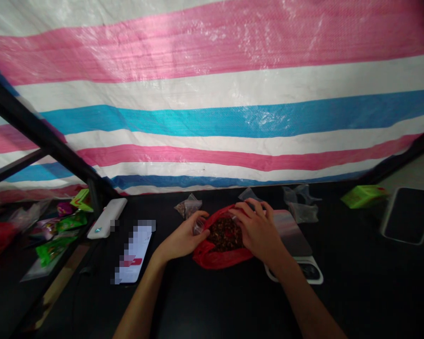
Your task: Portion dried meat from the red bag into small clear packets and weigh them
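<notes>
A red plastic bag (221,261) lies spread wide on the black table. Inside it is a heap of brown, dried loose mix (224,234) with reddish bits. My left hand (183,238) is at the bag's left rim, thumb and fingers closed around a small piece of clear plastic (198,227), apparently a small bag. Over the right side of the red bag, my right hand (257,230) has its fingers curled down at the mix; what they hold, if anything, is hidden. A kitchen scale (293,235) sits partly under my right forearm.
Small clear bags (192,205) lie behind the red bag, others (303,207) behind the scale. A lit phone (136,254) and white power bank (108,217) are left. A green box (363,195) and dark-screened device (409,215) stand right. Striped sheeting (212,122) hangs behind.
</notes>
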